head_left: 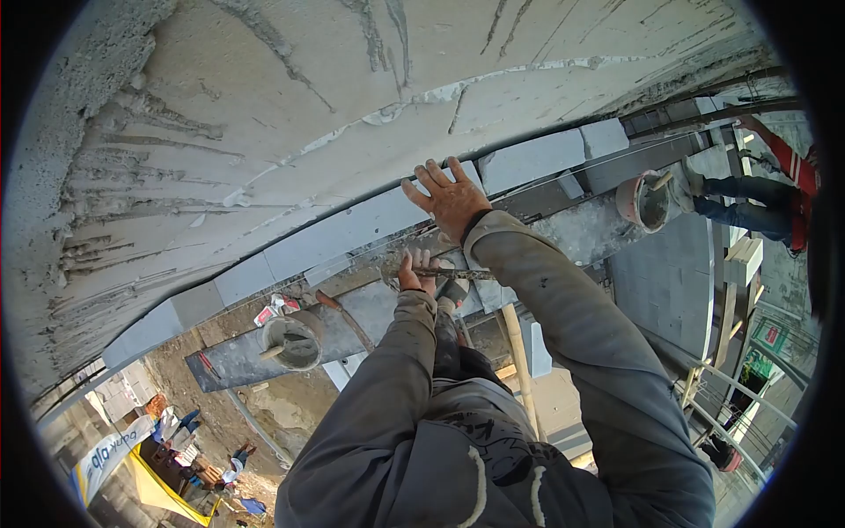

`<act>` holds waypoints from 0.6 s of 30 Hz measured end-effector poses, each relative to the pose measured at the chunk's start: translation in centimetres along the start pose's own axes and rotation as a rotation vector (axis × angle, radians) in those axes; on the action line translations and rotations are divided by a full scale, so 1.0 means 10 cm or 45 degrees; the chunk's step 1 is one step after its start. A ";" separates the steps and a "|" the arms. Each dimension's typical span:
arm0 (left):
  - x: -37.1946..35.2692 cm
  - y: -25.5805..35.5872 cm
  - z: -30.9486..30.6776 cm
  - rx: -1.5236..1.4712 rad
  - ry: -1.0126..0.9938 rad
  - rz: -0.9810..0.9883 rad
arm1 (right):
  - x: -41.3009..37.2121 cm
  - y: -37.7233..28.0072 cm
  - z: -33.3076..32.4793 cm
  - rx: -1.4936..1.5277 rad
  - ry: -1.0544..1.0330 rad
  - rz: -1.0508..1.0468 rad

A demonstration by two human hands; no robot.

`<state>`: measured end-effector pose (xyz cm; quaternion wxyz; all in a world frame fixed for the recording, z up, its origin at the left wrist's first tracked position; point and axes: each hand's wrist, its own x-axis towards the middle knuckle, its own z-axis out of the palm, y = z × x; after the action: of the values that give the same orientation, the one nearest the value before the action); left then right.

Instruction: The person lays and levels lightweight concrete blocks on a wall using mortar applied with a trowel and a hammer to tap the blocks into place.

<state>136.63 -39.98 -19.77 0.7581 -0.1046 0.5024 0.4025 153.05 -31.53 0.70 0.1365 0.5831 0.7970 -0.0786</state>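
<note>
My right hand (451, 201) lies with fingers spread on the top edge of a row of light grey blocks (348, 227) under the rough concrete face. Lower and to its left, my left hand (420, 269) has curled fingers around a thin, mortar-smeared tool (466, 275), seen nearly edge-on and reaching right toward my right sleeve. The part inside the fingers is hidden. A taut string (387, 239) runs along the blocks, close to both hands.
Below left, a mortar bucket (293, 341) stands on a scaffold plank (238, 354). Another bucket (642, 201) sits at right, near a person in blue trousers (748, 198). Bamboo poles (519, 370) rise beside me. People and a banner (110, 453) are on the ground far below.
</note>
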 end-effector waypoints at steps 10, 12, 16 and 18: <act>0.23 -0.03 -0.08 -0.093 0.115 0.006 | 0.04 -0.01 0.09 0.053 0.041 -0.002; 0.37 -0.02 -0.18 -0.094 0.083 0.000 | 0.03 -0.01 0.05 0.069 0.007 -0.010; 0.55 -0.03 -0.26 -0.189 0.117 -0.022 | 0.02 -0.04 0.02 0.037 -0.060 -0.052; 0.60 -0.01 -0.26 -0.270 0.128 -0.026 | 0.02 -0.05 0.07 0.055 -0.030 -0.067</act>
<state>135.95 -38.53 -26.13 0.7207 -0.2092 0.4932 0.4399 152.59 -31.69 -0.01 0.1312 0.5638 0.8085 -0.1064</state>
